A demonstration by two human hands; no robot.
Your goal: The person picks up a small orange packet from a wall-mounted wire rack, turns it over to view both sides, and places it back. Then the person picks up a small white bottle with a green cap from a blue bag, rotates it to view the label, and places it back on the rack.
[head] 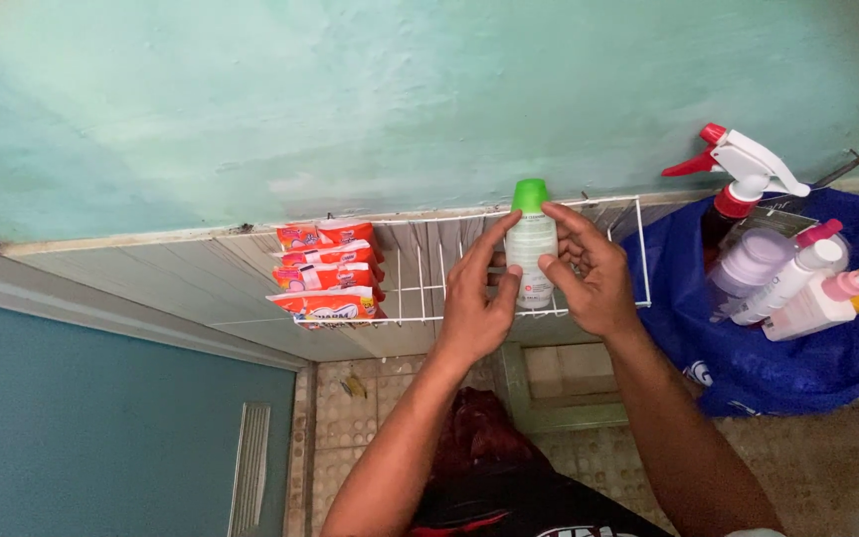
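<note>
Both forearms raised from below. Left hand (471, 303) and right hand (589, 273) clamped on small white bottle with green cap (530, 242), left grip on its left flank, right grip on its right. Bottle upright, inside white wire shelf (638, 249), near its right end. Further left on same shelf: stacked orange packets (328, 273). Far right: blue bag (777, 368) holding spray bottle (738, 184), pink-capped bottles. Behind: teal wall (350, 99).

Orange packets (328, 275) are stacked at the left end of a wire rack (420, 288). Spray bottles (787, 259) are held in a blue bag (748, 368).
</note>
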